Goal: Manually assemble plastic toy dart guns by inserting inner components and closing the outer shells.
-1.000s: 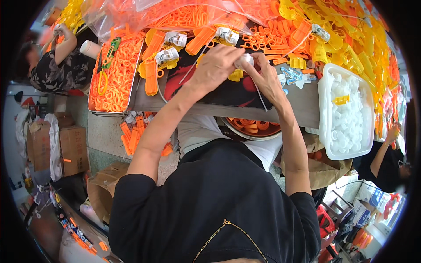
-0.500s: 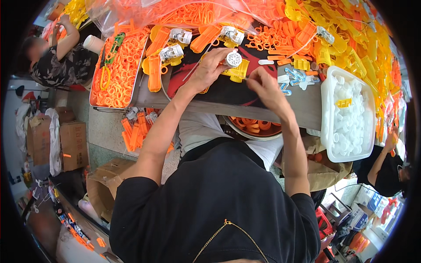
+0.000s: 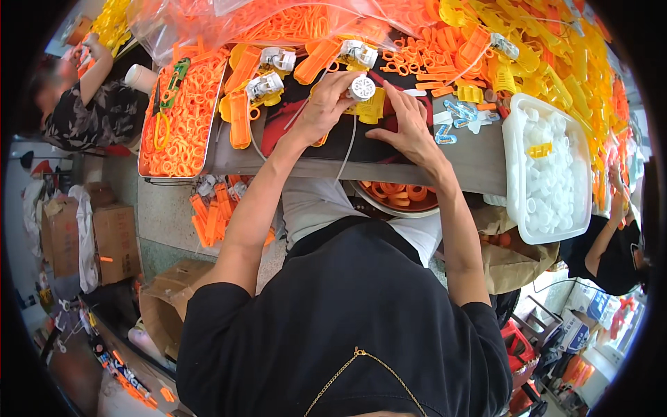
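- Left hand (image 3: 325, 105) pinches a small white geared part (image 3: 362, 88) at its fingertips, held just above a yellow plastic piece (image 3: 373, 108) on the dark mat (image 3: 292, 132).
- Right hand (image 3: 408, 125) rests fingers spread on the mat, touching the yellow piece's right edge; it clasps nothing that I can see.
- White part sits left of the right hand, between both; the left hand is nearer.
- White tub of caps (image 3: 517, 208) stands well off to the right.
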`<state>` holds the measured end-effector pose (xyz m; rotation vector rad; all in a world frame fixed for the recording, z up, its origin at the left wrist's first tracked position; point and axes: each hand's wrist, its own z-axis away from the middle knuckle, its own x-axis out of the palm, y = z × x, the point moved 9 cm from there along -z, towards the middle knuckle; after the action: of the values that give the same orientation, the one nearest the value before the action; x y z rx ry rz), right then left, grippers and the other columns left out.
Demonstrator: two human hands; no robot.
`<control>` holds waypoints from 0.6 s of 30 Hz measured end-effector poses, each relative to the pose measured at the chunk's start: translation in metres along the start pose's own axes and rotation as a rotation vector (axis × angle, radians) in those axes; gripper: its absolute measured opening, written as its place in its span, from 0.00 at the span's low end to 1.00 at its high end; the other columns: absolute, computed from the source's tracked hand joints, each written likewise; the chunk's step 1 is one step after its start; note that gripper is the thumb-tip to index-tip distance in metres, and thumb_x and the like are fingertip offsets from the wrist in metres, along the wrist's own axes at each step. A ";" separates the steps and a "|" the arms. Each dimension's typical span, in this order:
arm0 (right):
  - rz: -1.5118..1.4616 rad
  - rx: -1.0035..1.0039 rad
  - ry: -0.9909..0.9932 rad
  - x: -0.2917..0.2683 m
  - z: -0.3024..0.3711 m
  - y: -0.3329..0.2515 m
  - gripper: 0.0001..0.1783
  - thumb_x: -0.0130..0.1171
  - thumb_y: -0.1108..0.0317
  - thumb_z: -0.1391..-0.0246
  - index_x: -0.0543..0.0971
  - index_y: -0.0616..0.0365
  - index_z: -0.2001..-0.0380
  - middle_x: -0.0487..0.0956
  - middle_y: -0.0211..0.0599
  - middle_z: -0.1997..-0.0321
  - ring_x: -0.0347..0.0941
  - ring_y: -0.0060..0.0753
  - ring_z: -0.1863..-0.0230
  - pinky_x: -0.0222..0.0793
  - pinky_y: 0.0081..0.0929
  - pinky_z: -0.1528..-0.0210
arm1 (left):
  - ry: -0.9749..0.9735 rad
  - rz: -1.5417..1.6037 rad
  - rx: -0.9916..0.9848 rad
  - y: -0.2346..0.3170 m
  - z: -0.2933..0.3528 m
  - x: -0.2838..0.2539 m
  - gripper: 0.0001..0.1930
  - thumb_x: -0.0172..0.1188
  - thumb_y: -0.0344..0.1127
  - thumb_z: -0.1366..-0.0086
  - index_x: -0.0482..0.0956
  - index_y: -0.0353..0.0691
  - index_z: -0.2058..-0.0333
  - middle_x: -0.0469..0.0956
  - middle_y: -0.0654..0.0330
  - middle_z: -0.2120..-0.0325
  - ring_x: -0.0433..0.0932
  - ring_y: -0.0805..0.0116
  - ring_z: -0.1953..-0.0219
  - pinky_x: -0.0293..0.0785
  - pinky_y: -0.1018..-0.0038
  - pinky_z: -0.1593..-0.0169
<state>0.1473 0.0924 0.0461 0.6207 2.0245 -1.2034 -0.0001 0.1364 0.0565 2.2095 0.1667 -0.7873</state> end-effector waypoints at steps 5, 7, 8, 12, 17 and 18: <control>0.002 0.068 0.053 0.009 0.004 0.014 0.54 0.77 0.61 0.55 0.59 0.59 0.28 0.71 0.49 0.37 0.65 0.50 0.36 0.56 0.46 0.31 | 0.006 0.052 -0.008 0.004 -0.003 0.000 0.26 0.62 0.22 0.37 0.73 0.37 0.39 0.76 0.53 0.46 0.76 0.54 0.44 0.73 0.65 0.41; -0.138 0.120 0.074 0.006 -0.003 0.016 0.52 0.77 0.63 0.55 0.61 0.60 0.29 0.72 0.47 0.37 0.68 0.47 0.38 0.60 0.44 0.32 | 0.020 0.054 -0.039 -0.001 -0.002 -0.005 0.26 0.62 0.22 0.36 0.73 0.38 0.39 0.76 0.53 0.46 0.76 0.57 0.43 0.73 0.67 0.41; -0.301 0.166 0.097 0.009 -0.001 0.023 0.49 0.77 0.65 0.55 0.65 0.60 0.31 0.72 0.45 0.39 0.70 0.43 0.39 0.64 0.39 0.34 | 0.018 0.166 -0.107 -0.008 0.000 -0.006 0.26 0.62 0.23 0.35 0.73 0.38 0.38 0.77 0.54 0.45 0.76 0.58 0.43 0.73 0.68 0.40; -0.348 0.072 0.224 -0.031 -0.007 -0.009 0.45 0.77 0.66 0.56 0.68 0.61 0.35 0.75 0.45 0.45 0.72 0.41 0.42 0.67 0.35 0.37 | -0.028 0.210 -0.098 0.010 -0.017 -0.019 0.24 0.62 0.25 0.33 0.73 0.37 0.39 0.77 0.55 0.45 0.76 0.60 0.42 0.71 0.69 0.38; -0.360 0.127 0.169 -0.039 -0.009 -0.001 0.45 0.78 0.61 0.56 0.69 0.65 0.37 0.74 0.50 0.42 0.72 0.46 0.40 0.68 0.39 0.36 | -0.121 0.100 0.017 0.018 -0.024 -0.013 0.22 0.62 0.28 0.32 0.74 0.35 0.41 0.77 0.52 0.45 0.76 0.57 0.42 0.71 0.67 0.38; -0.408 0.154 0.153 -0.038 -0.010 0.002 0.45 0.78 0.61 0.56 0.69 0.65 0.37 0.75 0.50 0.42 0.73 0.46 0.40 0.69 0.38 0.37 | -0.129 0.042 0.029 0.024 -0.026 -0.014 0.22 0.62 0.29 0.32 0.74 0.34 0.41 0.76 0.53 0.45 0.75 0.57 0.42 0.71 0.67 0.38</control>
<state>0.1702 0.0997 0.0777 0.3891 2.2737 -1.6029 0.0098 0.1401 0.0929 2.1734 0.0457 -0.9113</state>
